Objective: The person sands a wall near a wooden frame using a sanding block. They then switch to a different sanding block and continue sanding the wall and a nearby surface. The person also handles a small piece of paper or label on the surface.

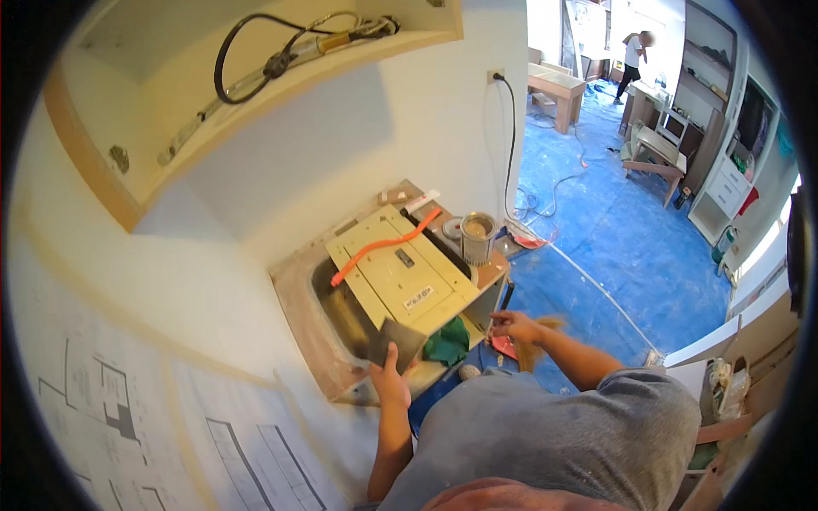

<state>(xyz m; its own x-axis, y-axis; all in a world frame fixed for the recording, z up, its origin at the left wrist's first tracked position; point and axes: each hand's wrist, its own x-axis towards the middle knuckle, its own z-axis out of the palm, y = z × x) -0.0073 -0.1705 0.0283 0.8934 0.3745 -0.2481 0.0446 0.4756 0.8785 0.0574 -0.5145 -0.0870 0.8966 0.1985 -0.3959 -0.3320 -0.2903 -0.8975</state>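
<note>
My left hand [390,381] grips a dark grey flat sheet [404,338], its thumb lying on top. The sheet is over the near edge of a metal sink basin [342,313]. Across the basin lies a cream panel box [390,255] bearing a label, with an orange tube [386,244] on it. My right hand [516,328] is beside the cabinet's open side, fingers bent; whether they pinch something small is unclear. Close to it are a dark stick-like handle [509,296] and tan bristles [530,352]. A green cloth [448,342] sits below the panel.
An open tin can [478,237] stands on the counter's far corner. Overhead, a shelf [307,80] holds a grease-gun-like tool [300,54] with a black hose. Blue sheeting [607,243] covers the floor, crossed by cables. Farther back are a person [631,57] and a wooden bench [559,86].
</note>
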